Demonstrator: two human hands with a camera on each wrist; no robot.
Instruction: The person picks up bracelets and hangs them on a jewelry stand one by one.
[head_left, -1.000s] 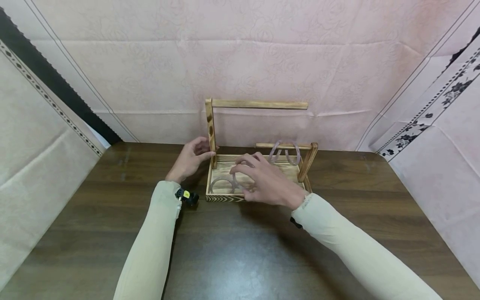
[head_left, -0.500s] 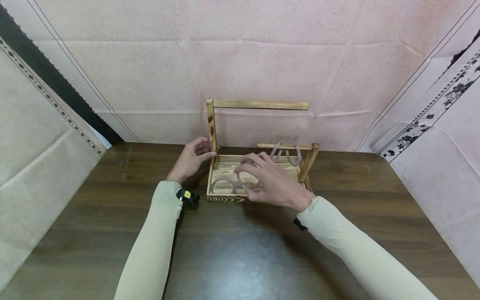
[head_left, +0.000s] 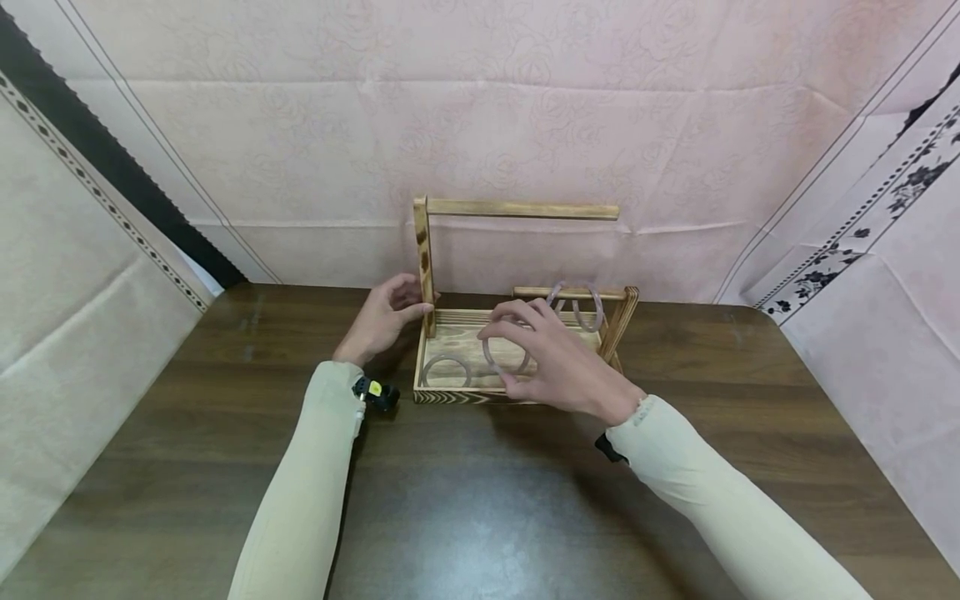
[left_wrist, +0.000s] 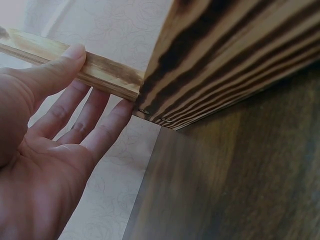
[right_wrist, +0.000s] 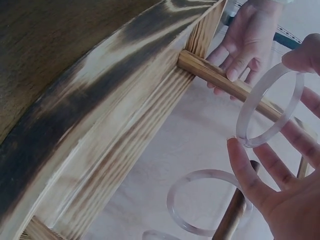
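Observation:
In the head view a wooden rack has a tray base [head_left: 453, 397], a tall left post [head_left: 424, 258] with a top bar, and a lower bar [head_left: 532, 292]. My left hand [head_left: 382, 319] pinches the tall post; in the left wrist view the thumb [left_wrist: 67, 59] lies on one side, fingers behind. Over the tray my right hand [head_left: 555, 358] holds a translucent bangle [right_wrist: 245, 112] by its rim between thumb and fingertips. Bangles [head_left: 597, 310] hang on the lower bar. Another bangle [head_left: 447, 357] is at the tray's left end; its lower edge is hard to make out.
The rack stands on a dark wooden table [head_left: 450, 500], near its back edge. Behind it hangs a pale patterned cloth [head_left: 510, 142], with more cloth at both sides. The short right post [head_left: 618, 325] rises beside my right hand.
My right hand has shifted a little to the right over the tray, carrying the bangle away from the one at the left end. My left hand has stayed on the post.

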